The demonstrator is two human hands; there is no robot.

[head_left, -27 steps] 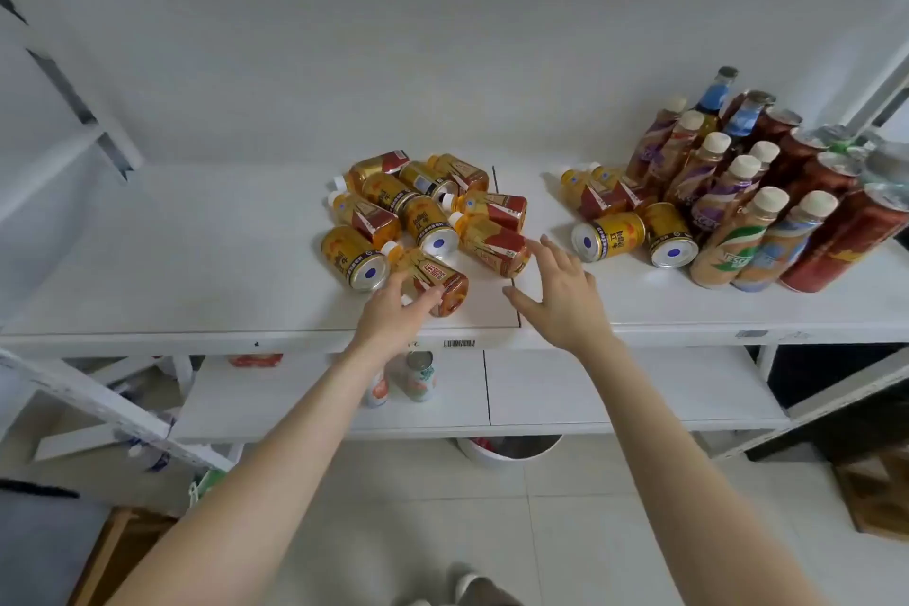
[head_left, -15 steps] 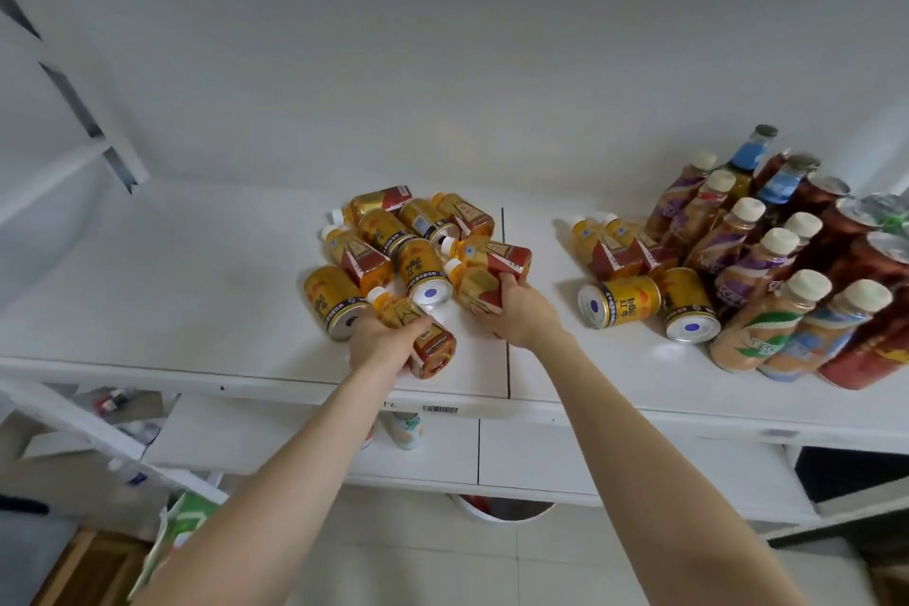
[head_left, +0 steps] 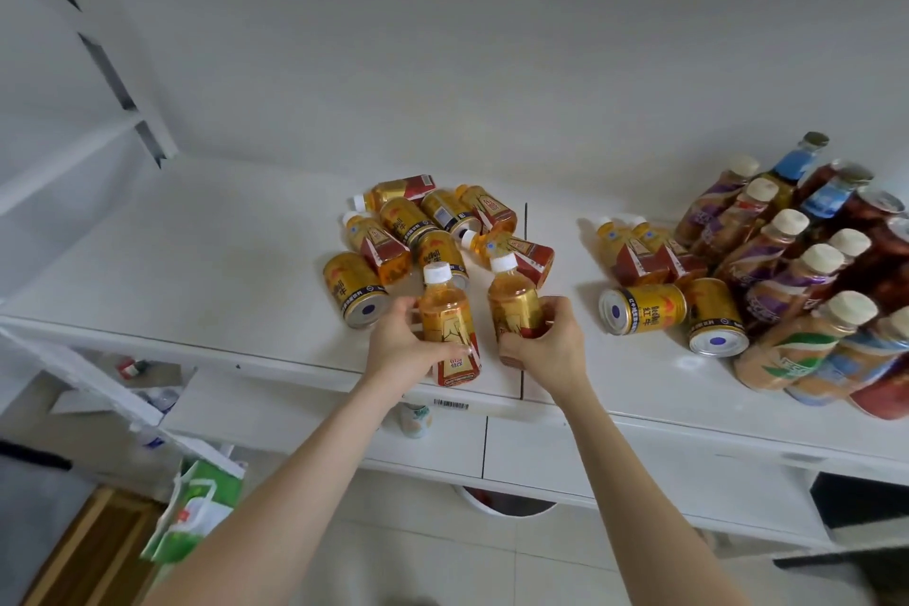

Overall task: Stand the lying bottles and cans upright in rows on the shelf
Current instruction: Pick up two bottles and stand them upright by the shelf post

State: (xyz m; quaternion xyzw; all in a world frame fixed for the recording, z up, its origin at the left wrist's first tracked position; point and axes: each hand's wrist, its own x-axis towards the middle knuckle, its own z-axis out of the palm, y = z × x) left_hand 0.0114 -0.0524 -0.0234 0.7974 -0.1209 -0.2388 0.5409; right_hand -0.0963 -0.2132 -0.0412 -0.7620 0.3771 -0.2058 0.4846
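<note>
Now each hand grips one amber bottle near the front edge of the white shelf (head_left: 196, 271). The left hand (head_left: 401, 349) is closed around the left bottle (head_left: 447, 325), the right hand (head_left: 543, 349) around the right bottle (head_left: 511, 300), both caps up. Just behind these two lies a heap of gold cans and bottles (head_left: 423, 231). Right of the heap, two gold cans (head_left: 679, 310) lie before standing bottles (head_left: 797, 271).

1. The left hand (head_left: 401, 349), open over the shelf's front edge 0.9 s ago, now grips an upright amber bottle (head_left: 448, 327) there.
2. The right hand (head_left: 543, 349), likewise empty before, now holds a second bottle (head_left: 514, 303) upright beside it.
</note>
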